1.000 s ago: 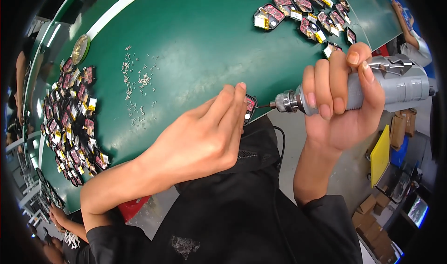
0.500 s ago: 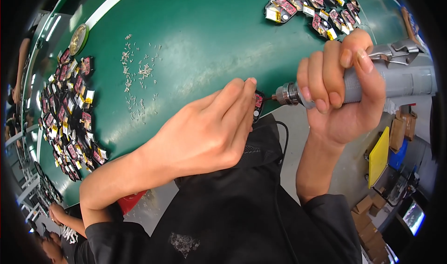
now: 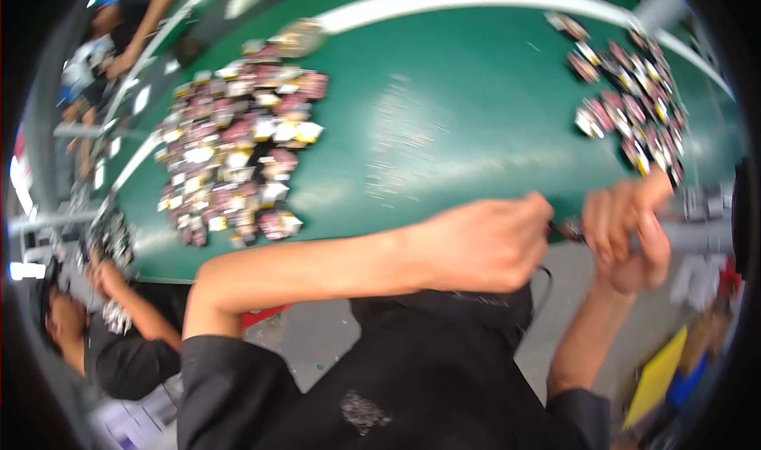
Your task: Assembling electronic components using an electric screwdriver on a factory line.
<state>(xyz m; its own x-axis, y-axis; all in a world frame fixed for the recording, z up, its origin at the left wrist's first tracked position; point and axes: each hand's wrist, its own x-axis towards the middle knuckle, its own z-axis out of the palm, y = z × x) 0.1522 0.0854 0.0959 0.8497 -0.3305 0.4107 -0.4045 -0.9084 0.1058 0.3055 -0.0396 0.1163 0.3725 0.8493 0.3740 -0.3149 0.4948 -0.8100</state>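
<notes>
My left hand point(image 3: 479, 244) pinches a small dark red part point(image 3: 567, 229) at the near edge of the green table point(image 3: 444, 77); the part is mostly hidden by my fingers. My right hand point(image 3: 630, 228) is wrapped around a grey power screwdriver point(image 3: 701, 232), its tip pointing left at the part. The picture is blurred by head motion.
A big heap of small dark red and white parts point(image 3: 234, 149) lies on the left of the table, a smaller heap point(image 3: 626, 109) at the right. Pale specks point(image 3: 404, 141) dot the middle. Other people point(image 3: 87, 331) work at the left. A yellow bin point(image 3: 658, 379) stands at the lower right.
The view has swung left and blurred, so the left heap now fills more of the picture. Both hands stay together on the part and the screwdriver at the table's edge.
</notes>
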